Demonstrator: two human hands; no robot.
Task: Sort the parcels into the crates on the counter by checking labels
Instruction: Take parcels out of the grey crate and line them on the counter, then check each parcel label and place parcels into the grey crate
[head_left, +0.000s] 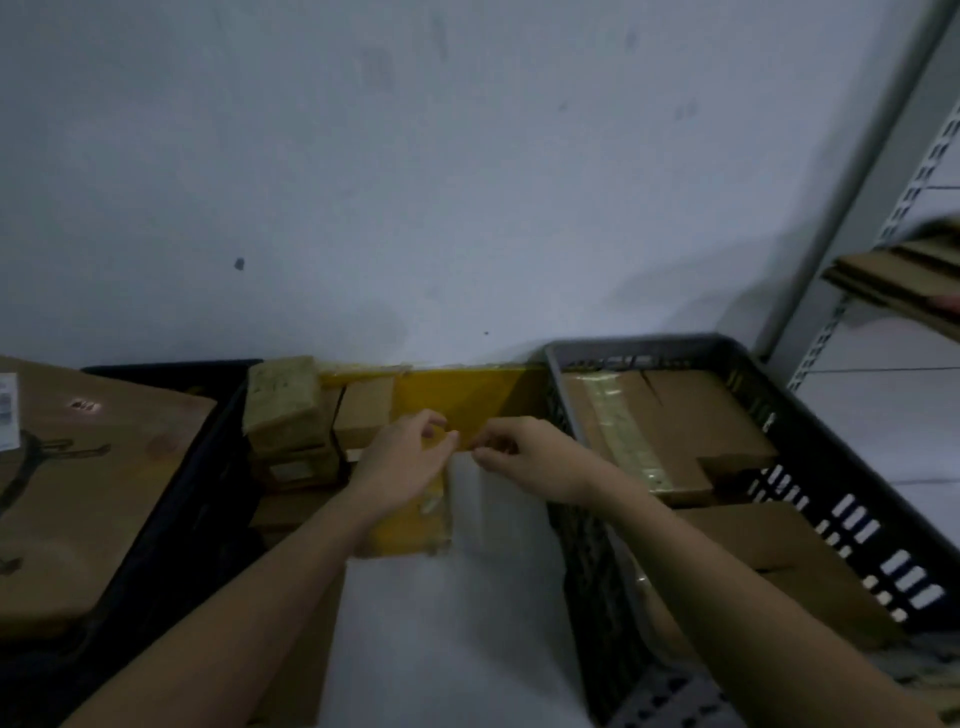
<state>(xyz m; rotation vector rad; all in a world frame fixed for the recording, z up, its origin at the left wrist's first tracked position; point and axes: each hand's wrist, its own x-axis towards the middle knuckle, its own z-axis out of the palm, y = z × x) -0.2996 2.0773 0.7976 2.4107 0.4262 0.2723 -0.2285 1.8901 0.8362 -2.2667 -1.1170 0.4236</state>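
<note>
Left hand (402, 457) and right hand (524, 457) both pinch a yellow parcel (452, 405) between two dark crates (841, 441).

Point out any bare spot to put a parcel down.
Bare white counter between the black crate and grey crate, below both hands. Grey crate's near right corner looks open. Stacked boxes crowd the left.

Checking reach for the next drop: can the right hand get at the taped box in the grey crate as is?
Probably yes. The right hand is beside the grey crate, whose top is open; the taped box lies uncovered on top.
</note>
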